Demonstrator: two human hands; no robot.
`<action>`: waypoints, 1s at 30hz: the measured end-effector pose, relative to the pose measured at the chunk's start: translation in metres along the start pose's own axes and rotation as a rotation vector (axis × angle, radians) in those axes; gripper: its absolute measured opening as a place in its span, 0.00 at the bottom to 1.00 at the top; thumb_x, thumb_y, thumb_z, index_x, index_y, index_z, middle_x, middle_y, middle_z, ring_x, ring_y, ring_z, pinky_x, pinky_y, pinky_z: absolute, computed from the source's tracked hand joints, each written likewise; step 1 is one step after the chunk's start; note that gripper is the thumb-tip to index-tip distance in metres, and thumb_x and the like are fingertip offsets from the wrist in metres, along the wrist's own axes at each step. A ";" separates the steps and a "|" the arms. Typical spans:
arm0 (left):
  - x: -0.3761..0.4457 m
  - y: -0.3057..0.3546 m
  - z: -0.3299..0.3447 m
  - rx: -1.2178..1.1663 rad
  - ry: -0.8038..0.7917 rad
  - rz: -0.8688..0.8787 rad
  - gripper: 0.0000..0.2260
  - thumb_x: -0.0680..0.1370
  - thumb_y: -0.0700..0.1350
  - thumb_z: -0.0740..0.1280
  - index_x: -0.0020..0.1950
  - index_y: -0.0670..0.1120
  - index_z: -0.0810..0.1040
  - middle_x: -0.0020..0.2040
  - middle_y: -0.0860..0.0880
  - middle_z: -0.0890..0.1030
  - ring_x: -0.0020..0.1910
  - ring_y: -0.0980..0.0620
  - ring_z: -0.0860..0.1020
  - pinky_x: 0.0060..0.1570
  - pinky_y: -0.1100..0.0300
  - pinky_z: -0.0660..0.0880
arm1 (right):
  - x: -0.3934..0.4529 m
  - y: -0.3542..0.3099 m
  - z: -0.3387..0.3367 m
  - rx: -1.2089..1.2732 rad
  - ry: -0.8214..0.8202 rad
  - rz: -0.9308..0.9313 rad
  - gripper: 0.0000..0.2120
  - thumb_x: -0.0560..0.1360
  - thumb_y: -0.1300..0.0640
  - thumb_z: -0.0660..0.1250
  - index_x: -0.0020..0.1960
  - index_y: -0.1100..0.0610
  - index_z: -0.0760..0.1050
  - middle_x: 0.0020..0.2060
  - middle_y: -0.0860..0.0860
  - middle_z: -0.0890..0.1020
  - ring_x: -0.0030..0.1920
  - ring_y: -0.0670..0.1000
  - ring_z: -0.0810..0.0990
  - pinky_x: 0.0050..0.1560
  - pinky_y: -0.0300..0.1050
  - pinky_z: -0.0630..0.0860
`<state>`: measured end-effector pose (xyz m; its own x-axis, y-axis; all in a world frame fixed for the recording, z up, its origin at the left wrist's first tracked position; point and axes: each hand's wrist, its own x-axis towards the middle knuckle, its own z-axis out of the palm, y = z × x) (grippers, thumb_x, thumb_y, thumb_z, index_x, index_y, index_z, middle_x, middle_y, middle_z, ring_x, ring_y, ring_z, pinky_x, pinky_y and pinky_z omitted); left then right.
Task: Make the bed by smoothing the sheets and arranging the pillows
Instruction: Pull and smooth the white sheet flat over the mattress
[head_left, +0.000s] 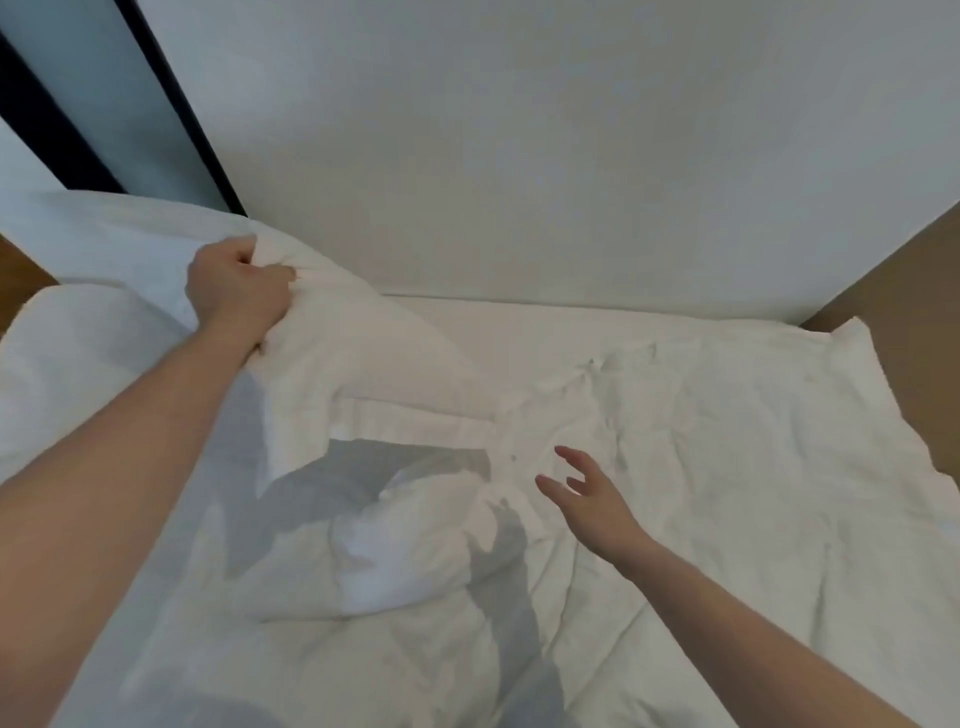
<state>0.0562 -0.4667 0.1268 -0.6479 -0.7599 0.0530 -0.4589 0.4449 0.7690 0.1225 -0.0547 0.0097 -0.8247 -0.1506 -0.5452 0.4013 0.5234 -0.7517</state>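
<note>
Your left hand (236, 288) is clenched on a bunched fold of the white pillow (332, 338), holding it lifted off the bed near the far left corner, while your right hand (582, 493) hovers with fingers spread and holding nothing, just above the rumpled sheet (675, 441) near the middle of the bed. The likeliest slip is in that left grip: you seem to hold only a pinch of cover, so the filling may sag and the pillow could twist or drop onto the crumpled mound (400, 551) below it. That mound sits between your two arms, and if you set the pillow down on it the creases will be trapped underneath. A second pillow (78, 364) lies just beside your left forearm at the left edge, so a wide swing that way would knock it. The wall (519, 156) closes the far edge and a brown panel (909, 322) bounds the far right corner, so open room lies toward the right half and the near edge; smooth in that direction
</note>
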 end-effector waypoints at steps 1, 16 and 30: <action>-0.004 0.015 -0.012 -0.027 0.002 0.072 0.17 0.68 0.45 0.74 0.30 0.45 0.66 0.29 0.52 0.65 0.36 0.49 0.67 0.39 0.59 0.63 | -0.006 -0.007 -0.010 0.020 0.016 0.000 0.27 0.76 0.41 0.71 0.73 0.39 0.68 0.71 0.39 0.71 0.70 0.45 0.71 0.64 0.47 0.71; -0.301 0.160 0.005 -0.477 -0.715 1.006 0.26 0.70 0.29 0.72 0.29 0.45 0.56 0.30 0.51 0.58 0.29 0.52 0.58 0.32 0.61 0.53 | -0.093 0.015 -0.119 0.645 -0.092 0.300 0.23 0.82 0.35 0.55 0.48 0.46 0.84 0.41 0.47 0.86 0.43 0.46 0.84 0.45 0.40 0.74; -0.400 0.129 0.227 0.308 -1.125 0.934 0.20 0.78 0.63 0.62 0.32 0.52 0.66 0.35 0.54 0.71 0.35 0.56 0.71 0.41 0.51 0.75 | -0.142 0.078 -0.403 0.533 0.815 0.043 0.16 0.67 0.69 0.76 0.53 0.58 0.82 0.42 0.50 0.84 0.38 0.49 0.82 0.37 0.40 0.77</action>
<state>0.1178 0.0025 0.0600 -0.8239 0.5380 -0.1785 0.3608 0.7407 0.5668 0.1104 0.3459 0.1785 -0.7474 0.5913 -0.3029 0.4003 0.0369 -0.9156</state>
